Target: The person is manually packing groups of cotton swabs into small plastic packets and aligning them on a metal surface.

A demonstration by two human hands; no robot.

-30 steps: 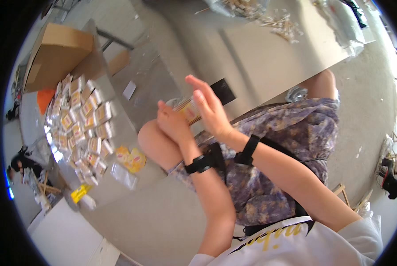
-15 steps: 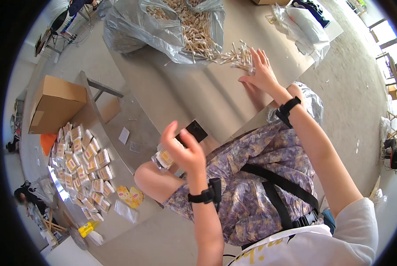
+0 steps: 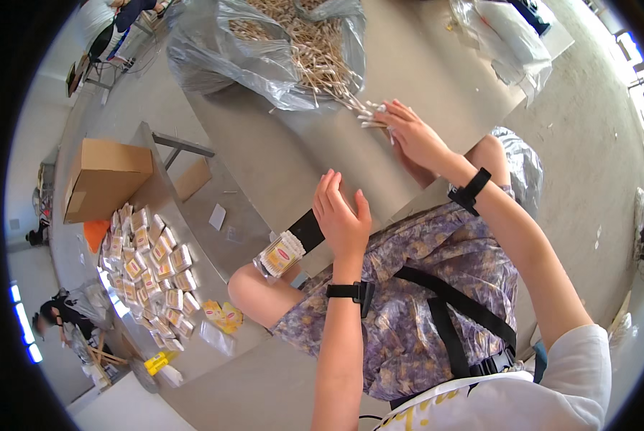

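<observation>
My right hand (image 3: 410,135) reaches far across the grey table (image 3: 422,65), its fingers closed on a small bunch of pale wooden sticks (image 3: 371,117). They come from the pile of sticks (image 3: 300,43) spilling from a clear plastic bag (image 3: 214,57). My left hand (image 3: 340,219) is raised above my lap, fingers straight and holding nothing. Just left of it a clear packet with a yellow and red label (image 3: 282,254) lies at the table edge by my knee (image 3: 254,291), beside a black flat thing (image 3: 307,230).
Many filled labelled packets (image 3: 149,276) lie in rows on a lower metal surface at left. Near them are a cardboard box (image 3: 105,178), loose yellow labels (image 3: 221,314) and an orange item (image 3: 95,233). More plastic bags (image 3: 509,36) lie far right. Another person (image 3: 56,316) sits lower left.
My right hand left my left hand and reached out to the stick pile, taking hold of sticks. My left hand let go of the packet and rose a little to the right.
</observation>
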